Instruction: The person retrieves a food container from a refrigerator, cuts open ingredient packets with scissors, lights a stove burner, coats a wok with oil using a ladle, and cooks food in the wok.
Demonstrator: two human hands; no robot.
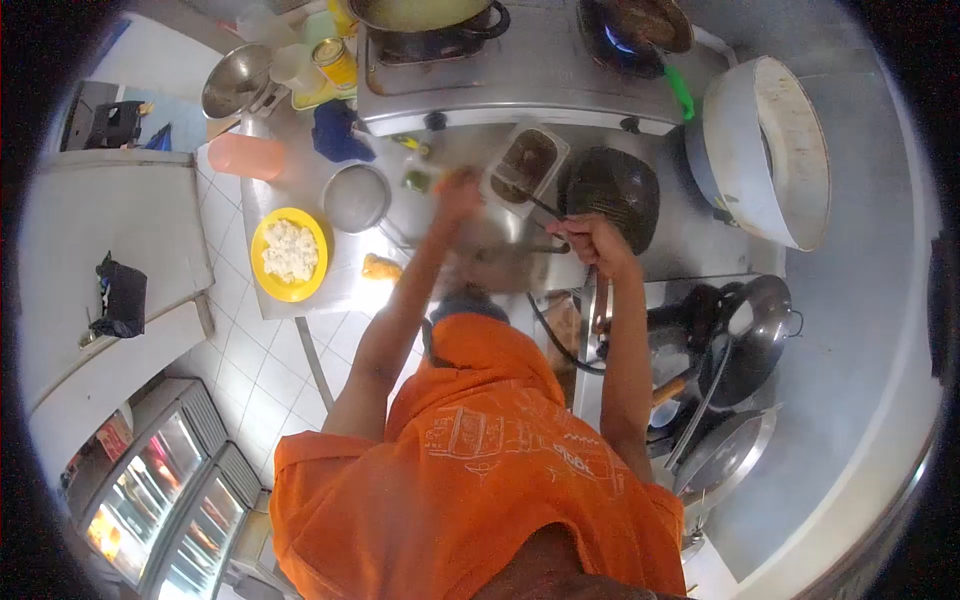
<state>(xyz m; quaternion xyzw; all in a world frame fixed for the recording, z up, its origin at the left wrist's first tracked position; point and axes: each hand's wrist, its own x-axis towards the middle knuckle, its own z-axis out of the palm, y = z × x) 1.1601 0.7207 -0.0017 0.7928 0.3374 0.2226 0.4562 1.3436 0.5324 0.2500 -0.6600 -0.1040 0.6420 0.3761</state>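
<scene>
My right hand (592,240) is closed around the dark handle of a long thin utensil (543,205). That utensil's far end reaches into a rectangular container (497,190) with dark brown contents; its exact kind does not show. A second dark bar extends left from the same hand, blurred. Smeared by motion, my left hand (458,197) is just left of the container, its fingers unclear. Close to it are a small green item (416,181) and a round metal pan or lid (356,198). A black grill pan (622,195) lies beyond my right hand.
A yellow plate (319,262) of white food stands at the counter's left end, near a pink cup (245,157). At the back, a stove (520,85) carries a large pot (425,14) and a pan (655,22) by a blue flame. Woks (765,340) crowd the right side.
</scene>
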